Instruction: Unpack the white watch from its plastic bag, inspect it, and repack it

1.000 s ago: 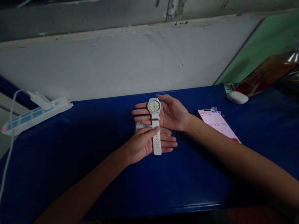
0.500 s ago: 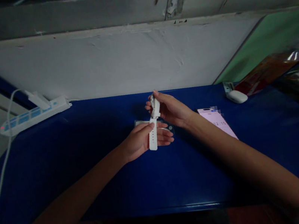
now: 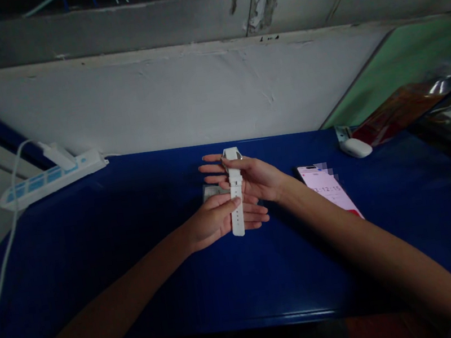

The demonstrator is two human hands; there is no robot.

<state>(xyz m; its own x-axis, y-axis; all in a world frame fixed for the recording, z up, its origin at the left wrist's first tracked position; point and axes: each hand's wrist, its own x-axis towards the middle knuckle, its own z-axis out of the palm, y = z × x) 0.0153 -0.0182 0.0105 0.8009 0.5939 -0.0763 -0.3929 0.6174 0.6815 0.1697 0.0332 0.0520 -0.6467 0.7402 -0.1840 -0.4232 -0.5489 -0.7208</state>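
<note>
A white wristwatch (image 3: 235,190) is held over the blue table (image 3: 139,274), its strap hanging straight down toward me. My right hand (image 3: 255,178) grips the watch head at the far end, with the dial turned out of sight. My left hand (image 3: 212,219) pinches the lower strap between thumb and fingers. A small grey flat object (image 3: 211,192) lies on the table just under the hands, mostly hidden by them.
A phone (image 3: 329,189) with a lit pink screen lies right of my right wrist. A white earbud case (image 3: 356,147) sits at the back right by coloured packets. A white power strip (image 3: 53,178) and its cable (image 3: 2,273) are at the left edge.
The watch face showed a second ago; my right hand has since rolled the watch head over, so the dial no longer faces me. My left hand stayed on the strap.
</note>
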